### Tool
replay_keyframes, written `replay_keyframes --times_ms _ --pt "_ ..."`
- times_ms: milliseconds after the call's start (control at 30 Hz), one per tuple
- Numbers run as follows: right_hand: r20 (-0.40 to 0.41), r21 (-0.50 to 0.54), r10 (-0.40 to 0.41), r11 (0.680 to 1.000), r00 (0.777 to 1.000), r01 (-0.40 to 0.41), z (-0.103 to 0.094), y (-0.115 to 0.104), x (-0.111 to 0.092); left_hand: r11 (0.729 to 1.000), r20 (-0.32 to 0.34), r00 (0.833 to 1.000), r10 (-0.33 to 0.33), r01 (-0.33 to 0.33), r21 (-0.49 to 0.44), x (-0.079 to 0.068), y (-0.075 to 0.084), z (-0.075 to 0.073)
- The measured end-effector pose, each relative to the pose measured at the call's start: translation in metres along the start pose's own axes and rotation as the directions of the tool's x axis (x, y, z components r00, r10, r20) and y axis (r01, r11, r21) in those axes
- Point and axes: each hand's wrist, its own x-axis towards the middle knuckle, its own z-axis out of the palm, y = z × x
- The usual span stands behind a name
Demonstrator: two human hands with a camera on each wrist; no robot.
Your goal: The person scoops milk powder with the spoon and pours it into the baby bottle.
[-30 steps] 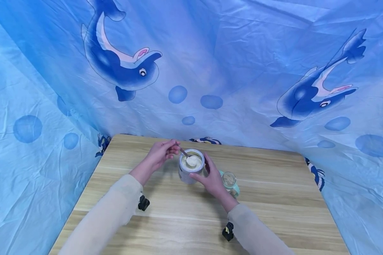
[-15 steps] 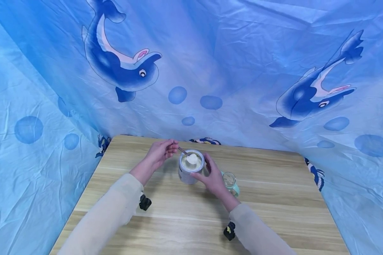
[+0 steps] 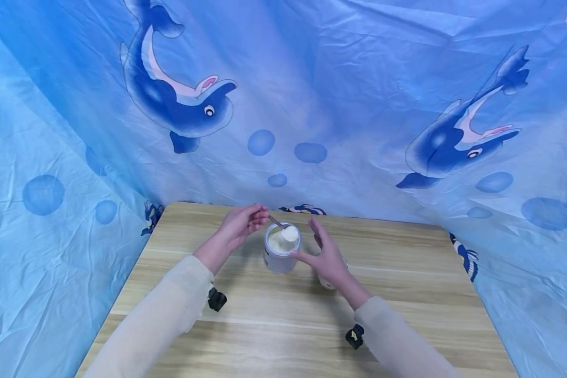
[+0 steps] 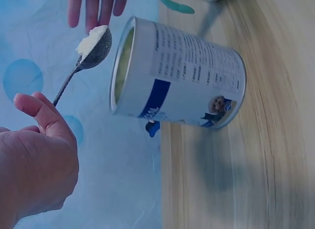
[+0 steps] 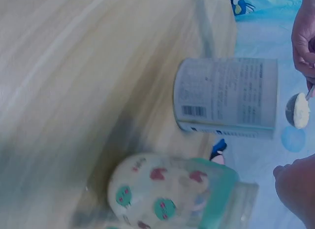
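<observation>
My left hand (image 3: pixel 240 228) pinches the handle of a metal spoon (image 4: pixel 99 54) heaped with white powder (image 4: pixel 90 43). The spoon's bowl is above the open mouth of a milk powder tin (image 4: pixel 194 76), which stands upright on the table with pale powder inside. My right hand (image 3: pixel 329 258) is spread beside the tin, its thumb near the rim and its fingers extended, holding nothing. Below this hand stands a clear baby bottle (image 5: pixel 160 189) with a mint-green collar and printed figures. Its mouth is uncapped, and the hand covers most of it in the head view.
The wooden table (image 3: pixel 264 331) carries the tin and bottle near its far side. A blue dolphin-print sheet (image 3: pixel 288 105) hangs behind the table and along its sides. A black wrist camera (image 3: pixel 217 300) sits under each sleeve.
My right hand has come off the tin and moved right, over the bottle. My left hand has shifted the loaded spoon slightly right, toward the tin's far-right rim.
</observation>
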Motion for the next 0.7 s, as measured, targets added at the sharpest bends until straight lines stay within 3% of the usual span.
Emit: replay_keyframes --times_ms 367,700 --pt "-0.003 -0.069 -0.013 0.998 1.000 0.013 -0.029 -0.004 -0.010 1.000 0.053 0.999 -0.012 0.012 0.000 -0.001 0.002 0.022" --pt "-0.008 -0.140 -0.035 0.990 0.999 0.034 -0.061 0.006 -0.029 1.000 0.096 0.995 -0.003 0.003 0.000 -0.001 -0.001 0.055"
